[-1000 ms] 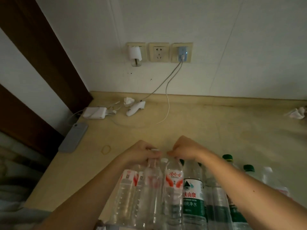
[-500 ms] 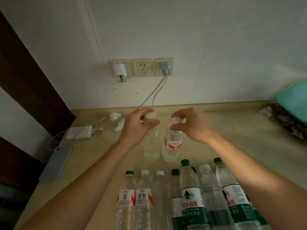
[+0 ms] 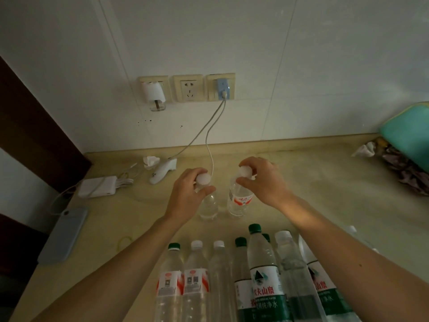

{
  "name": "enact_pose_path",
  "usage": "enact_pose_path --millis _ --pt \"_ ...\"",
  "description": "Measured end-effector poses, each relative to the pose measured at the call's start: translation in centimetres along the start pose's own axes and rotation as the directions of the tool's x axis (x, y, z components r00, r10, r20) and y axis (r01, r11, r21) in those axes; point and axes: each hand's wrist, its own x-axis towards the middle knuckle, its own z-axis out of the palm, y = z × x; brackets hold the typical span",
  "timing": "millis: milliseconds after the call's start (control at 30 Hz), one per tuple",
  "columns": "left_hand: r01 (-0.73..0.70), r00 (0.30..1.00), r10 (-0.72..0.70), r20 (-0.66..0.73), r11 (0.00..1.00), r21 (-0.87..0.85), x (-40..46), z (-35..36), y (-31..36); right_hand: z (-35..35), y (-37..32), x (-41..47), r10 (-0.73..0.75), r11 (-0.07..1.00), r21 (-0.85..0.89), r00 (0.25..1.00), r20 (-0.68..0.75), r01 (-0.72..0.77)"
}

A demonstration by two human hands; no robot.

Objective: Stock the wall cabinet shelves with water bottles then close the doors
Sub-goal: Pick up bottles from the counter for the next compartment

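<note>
Head view of a beige countertop (image 3: 325, 194) against a white tiled wall. The left hand (image 3: 188, 194) pinches the white cap of a clear unlabelled water bottle (image 3: 209, 206), thumb on the near side of the cap and fingers curled over its far side; the bottle hangs upright below the fingers. The right hand (image 3: 262, 180) grips the white cap of a red-labelled water bottle (image 3: 239, 201) in the same manner, thumb below the cap and fingers wrapped over its top. The two held bottles are side by side, close together but apart, between the two hands. Whether their bases touch the countertop cannot be told.

Nearer the viewer than both sets of fingers, between the forearms, stands a row of upright water bottles (image 3: 220, 275), some with white caps and red labels, some with green caps and green labels.

Beyond the left fingers lie a white handheld device (image 3: 162, 170) and a crumpled tissue (image 3: 149, 160). Farther out to the left of the left hand lie a white power adapter (image 3: 97, 187) and a grey phone (image 3: 62, 235). A white cable (image 3: 210, 154) drops from a blue charger (image 3: 223, 89) in the wall sockets (image 3: 189, 88) and passes just behind the left fingers. To the right of the right hand, well apart, is a teal bag (image 3: 408, 129).
</note>
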Motion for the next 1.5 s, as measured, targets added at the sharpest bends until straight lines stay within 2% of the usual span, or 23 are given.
enact_pose_path --millis 167,333,400,467,667,833,967,1067,1167,1300,1500 --pt "-0.005 0.999 0.003 0.052 0.999 0.032 0.1 0.3 -0.7 0.9 1.9 -0.2 0.072 0.995 0.064 0.991 0.111 -0.080" --pt "0.223 0.965 -0.212 0.154 0.973 -0.056 -1.8 1.6 -3.4 3.6 4.8 -0.5 0.126 0.937 0.279 0.949 0.289 -0.209" --pt "0.345 0.932 -0.320 0.170 0.927 -0.145 -2.6 2.7 -4.7 4.8 5.8 -0.3 0.160 0.927 0.279 0.939 0.305 -0.249" --pt "0.406 0.911 -0.375 0.173 0.891 -0.204 -2.8 3.8 -5.7 5.5 6.5 0.0 0.168 0.923 0.281 0.932 0.322 -0.264" --pt "0.391 0.920 -0.371 0.125 0.889 -0.240 -3.1 4.5 -6.1 5.3 6.7 -0.5 0.157 0.912 0.331 0.951 0.265 -0.243" --pt "0.262 0.964 -0.239 0.113 0.925 -0.275 -1.7 3.4 -1.4 0.3 4.4 -2.6 0.134 0.893 0.414 0.982 0.133 -0.178" --pt "0.055 0.983 0.003 0.185 0.951 -0.305 0.7 1.5 7.0 -7.1 0.9 -5.2 0.070 0.893 0.447 0.997 -0.030 -0.049" --pt "-0.140 0.969 0.196 0.148 0.936 -0.324 1.7 0.1 15.0 -13.2 -2.1 -7.0 -0.021 0.892 0.439 0.980 -0.199 0.109" --pt "-0.337 0.918 0.387 0.083 0.874 -0.350 1.6 -1.0 23.0 -19.1 -5.0 -8.6 -0.118 0.865 0.426 0.933 -0.341 0.265" --pt "-0.517 0.837 0.547 -0.013 0.782 -0.348 0.9 -2.7 32.4 -26.4 -8.3 -10.7 -0.223 0.800 0.425 0.867 -0.446 0.425" --pt "-0.683 0.728 0.663 -0.173 0.680 -0.268 0.6 -5.9 43.5 -36.3 -13.5 -11.7 -0.370 0.653 0.381 0.714 -0.594 0.655"
